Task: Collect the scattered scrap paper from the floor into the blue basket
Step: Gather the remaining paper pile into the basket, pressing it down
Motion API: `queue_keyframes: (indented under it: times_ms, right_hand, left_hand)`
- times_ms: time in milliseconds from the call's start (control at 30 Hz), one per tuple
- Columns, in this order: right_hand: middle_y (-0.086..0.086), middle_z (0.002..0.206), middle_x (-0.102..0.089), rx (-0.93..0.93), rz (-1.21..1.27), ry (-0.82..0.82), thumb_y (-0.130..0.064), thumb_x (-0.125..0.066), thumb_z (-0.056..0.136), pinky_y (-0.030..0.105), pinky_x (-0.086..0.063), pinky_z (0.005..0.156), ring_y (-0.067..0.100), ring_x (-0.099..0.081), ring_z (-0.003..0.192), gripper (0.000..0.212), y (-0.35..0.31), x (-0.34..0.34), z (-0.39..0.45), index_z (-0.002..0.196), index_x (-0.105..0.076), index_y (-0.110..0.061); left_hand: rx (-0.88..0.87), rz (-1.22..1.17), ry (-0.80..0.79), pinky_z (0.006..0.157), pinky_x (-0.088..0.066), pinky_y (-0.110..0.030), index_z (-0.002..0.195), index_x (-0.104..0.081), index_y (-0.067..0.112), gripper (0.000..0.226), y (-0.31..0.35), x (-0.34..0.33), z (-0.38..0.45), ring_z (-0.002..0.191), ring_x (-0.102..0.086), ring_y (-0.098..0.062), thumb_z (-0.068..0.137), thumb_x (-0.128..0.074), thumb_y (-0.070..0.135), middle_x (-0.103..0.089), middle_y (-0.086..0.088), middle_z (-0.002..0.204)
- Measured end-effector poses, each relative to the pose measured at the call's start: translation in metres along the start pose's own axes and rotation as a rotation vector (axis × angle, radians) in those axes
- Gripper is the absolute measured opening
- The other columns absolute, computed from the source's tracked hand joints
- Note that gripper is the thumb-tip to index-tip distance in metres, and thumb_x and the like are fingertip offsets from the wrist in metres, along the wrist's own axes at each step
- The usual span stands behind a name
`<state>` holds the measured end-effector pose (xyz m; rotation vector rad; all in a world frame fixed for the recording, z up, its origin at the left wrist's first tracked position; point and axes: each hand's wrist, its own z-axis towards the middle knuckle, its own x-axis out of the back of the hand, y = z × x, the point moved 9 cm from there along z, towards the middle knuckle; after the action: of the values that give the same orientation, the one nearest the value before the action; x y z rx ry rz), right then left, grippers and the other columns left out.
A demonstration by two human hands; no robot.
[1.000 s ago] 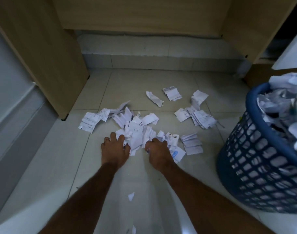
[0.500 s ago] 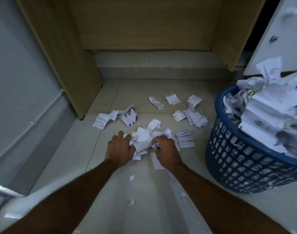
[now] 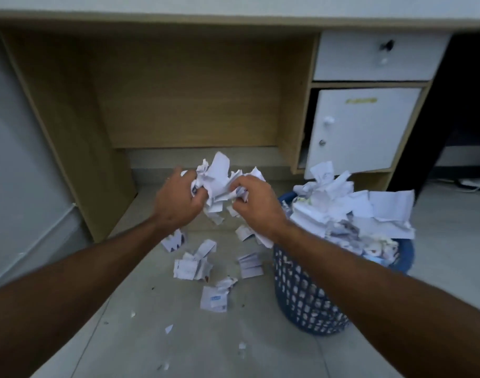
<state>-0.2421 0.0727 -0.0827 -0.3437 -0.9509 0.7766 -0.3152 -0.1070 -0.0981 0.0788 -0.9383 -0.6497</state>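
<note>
On the far left a grey wall point(image 3: 20, 159) and the desk's wooden side panel point(image 3: 78, 165) close off that side, with bare floor point(image 3: 129, 347) running toward the camera. The left hand point(image 3: 178, 199) is clenched on the left side of a paper wad point(image 3: 218, 178), held up in the air in front of the desk's knee recess, and the right hand point(image 3: 256, 204) is clenched on its right side, so the wad is squeezed between the two. Below them loose scraps point(image 3: 195, 266) lie on the floor, a few small bits nearer the camera, and one piece seems to hang or fall just under the wad. To the right stands the basket point(image 3: 304, 298), already heaped above its rim with paper, the right forearm crossing over its near left edge. The step in hand looks like the carry: a gathered load lifted and due to go rightward over the basket. The next move calls for keeping both hands tight, then letting go low on the heap, since the pile is high and pieces could slide off the rim. Room is free between wad and basket; behind it the white cabinet door point(image 3: 361, 129) stands close
</note>
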Motion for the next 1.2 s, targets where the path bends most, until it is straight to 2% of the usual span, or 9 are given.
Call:
queue_keyframes:
  times_ms: [267,500,667,767,833,933,1000,1133,1200]
  right_hand:
    - [-0.01,0.098,-0.066,-0.136,-0.165,0.124,-0.02,-0.066,0.076,0.027,-0.049,0.073,0.008,-0.06,0.088,0.019,0.062,0.16,-0.015,0.092,-0.063,-0.03]
    - [0.007,0.127,-0.057,-0.384,-0.463,-0.105,-0.034,-0.05,0.094,0.043,-0.043,0.095,0.031,-0.051,0.114,0.034,0.159,0.146,-0.069,0.125,-0.05,-0.022]
    - [0.012,0.146,-0.044,-0.556,-0.443,-0.311,-0.049,-0.029,0.099,0.056,-0.03,0.109,0.036,-0.043,0.127,0.05,0.198,0.12,-0.098,0.141,-0.033,-0.023]
    - [0.01,0.157,-0.033,-0.542,-0.503,-0.296,-0.05,-0.025,0.102,0.061,-0.017,0.116,0.035,-0.035,0.139,0.057,0.188,0.12,-0.095,0.153,-0.018,-0.027]
    - [0.01,0.159,-0.029,-0.49,-0.56,-0.229,-0.049,-0.025,0.103,0.061,-0.016,0.117,0.034,-0.032,0.142,0.059,0.174,0.125,-0.09,0.156,-0.012,-0.025]
    - [0.011,0.16,-0.026,-0.431,-0.62,-0.125,-0.052,-0.026,0.102,0.058,-0.022,0.116,0.034,-0.031,0.143,0.059,0.161,0.138,-0.082,0.155,-0.019,-0.024]
    - [0.011,0.16,-0.026,-0.41,-0.644,-0.068,-0.051,-0.027,0.102,0.058,-0.023,0.116,0.034,-0.031,0.143,0.057,0.155,0.146,-0.078,0.153,-0.026,-0.024]
    - [0.011,0.161,-0.025,-0.366,-0.714,-0.002,-0.048,-0.028,0.103,0.059,-0.016,0.118,0.037,-0.025,0.146,0.055,0.143,0.155,-0.074,0.153,-0.028,-0.025]
    - [0.011,0.161,-0.024,-0.327,-0.751,0.049,-0.045,-0.03,0.103,0.061,-0.016,0.117,0.04,-0.024,0.145,0.051,0.135,0.16,-0.071,0.15,-0.033,-0.025]
  left_hand:
    - [-0.156,-0.167,-0.135,0.065,-0.045,-0.036,0.085,-0.056,0.026,0.026,0.158,-0.041,0.054,0.086,-0.054,-0.024,0.08,-0.041,0.047,-0.056,-0.001,0.09]
    - [-0.124,-0.145,-0.442,0.09,-0.052,-0.047,0.116,-0.051,0.02,0.029,0.218,-0.153,0.004,0.103,-0.056,-0.03,0.095,-0.049,0.041,-0.054,-0.01,0.115]
    - [-0.089,-0.043,-0.698,0.115,-0.029,-0.053,0.149,-0.03,0.017,0.068,0.204,-0.21,-0.027,0.14,-0.036,-0.036,0.094,-0.04,0.056,-0.038,-0.014,0.155]
    - [-0.024,-0.02,-0.769,0.122,0.005,-0.056,0.16,-0.006,0.023,0.078,0.198,-0.215,-0.028,0.155,-0.002,-0.033,0.097,-0.036,0.055,-0.009,-0.008,0.168]
    - [0.005,-0.022,-0.734,0.12,0.013,-0.054,0.161,0.001,0.024,0.077,0.199,-0.207,-0.025,0.154,0.014,-0.03,0.098,-0.032,0.053,0.008,-0.008,0.169]
    - [-0.06,-0.059,-0.612,0.123,0.003,-0.055,0.161,-0.009,0.016,0.068,0.204,-0.193,-0.019,0.153,0.018,-0.03,0.103,-0.027,0.046,0.018,-0.012,0.166]
    - [-0.1,-0.153,-0.544,0.123,-0.01,-0.058,0.158,-0.021,0.013,0.064,0.203,-0.187,-0.013,0.155,0.008,-0.032,0.104,-0.031,0.047,0.003,-0.012,0.168]
    - [-0.021,-0.507,-0.455,0.121,-0.026,-0.051,0.159,0.003,0.038,0.082,0.201,-0.16,-0.01,0.146,-0.036,-0.021,0.095,-0.037,0.07,-0.026,0.001,0.165]
    - [-0.047,-0.484,-0.421,0.123,-0.02,-0.052,0.159,0.003,0.036,0.081,0.203,-0.152,-0.01,0.151,-0.025,-0.018,0.095,-0.034,0.068,-0.018,0.001,0.167]
